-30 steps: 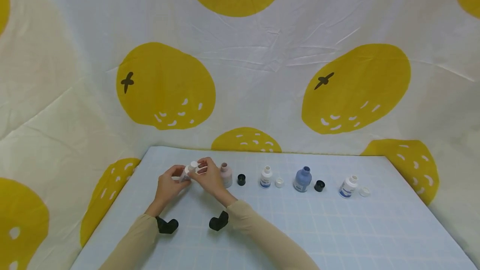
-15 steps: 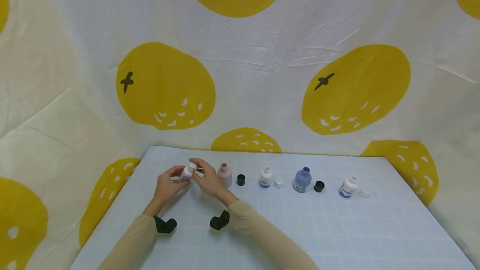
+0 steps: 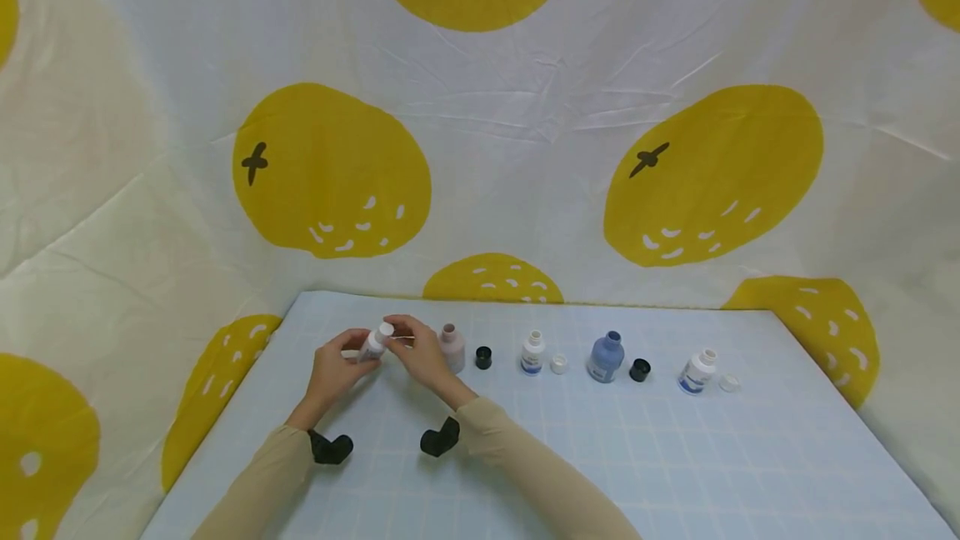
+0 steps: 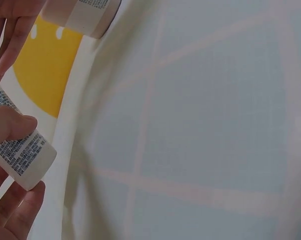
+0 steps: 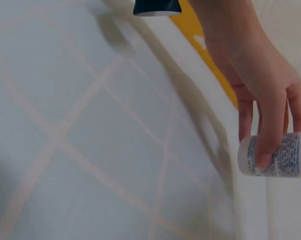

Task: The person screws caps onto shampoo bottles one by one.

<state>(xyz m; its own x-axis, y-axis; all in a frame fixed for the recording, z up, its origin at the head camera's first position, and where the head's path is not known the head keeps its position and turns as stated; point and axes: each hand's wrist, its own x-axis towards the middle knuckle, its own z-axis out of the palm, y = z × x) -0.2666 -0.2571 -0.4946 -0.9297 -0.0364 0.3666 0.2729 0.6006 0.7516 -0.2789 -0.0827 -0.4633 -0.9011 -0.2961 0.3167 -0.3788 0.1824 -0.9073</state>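
My left hand (image 3: 330, 373) grips a small white bottle (image 3: 372, 347) round its body, tilted to the right and raised above the table. Its thumb lies across the printed label in the left wrist view, with fingertips at the bottle's base. At the top end, my right hand (image 3: 423, 361) pinches the white cap (image 3: 386, 329) between thumb and fingers. The cap is outside both wrist views. Just right of that hand stands an uncapped pinkish bottle (image 3: 451, 348), partly hidden by it, with a black cap (image 3: 483, 357) beside it.
Rightward along the table (image 3: 600, 457) stand an uncapped white bottle (image 3: 532, 352) with its white cap (image 3: 558, 364), a blue bottle (image 3: 606, 357) with a black cap (image 3: 640, 370), and another white bottle (image 3: 697, 371) with a white cap (image 3: 730, 383). A patterned curtain (image 3: 517, 190) hangs behind.
My right fingers have closed in on the cap and shifted round it. The left hand and its bottle have stayed nearly in place, and the other bottles have not moved.
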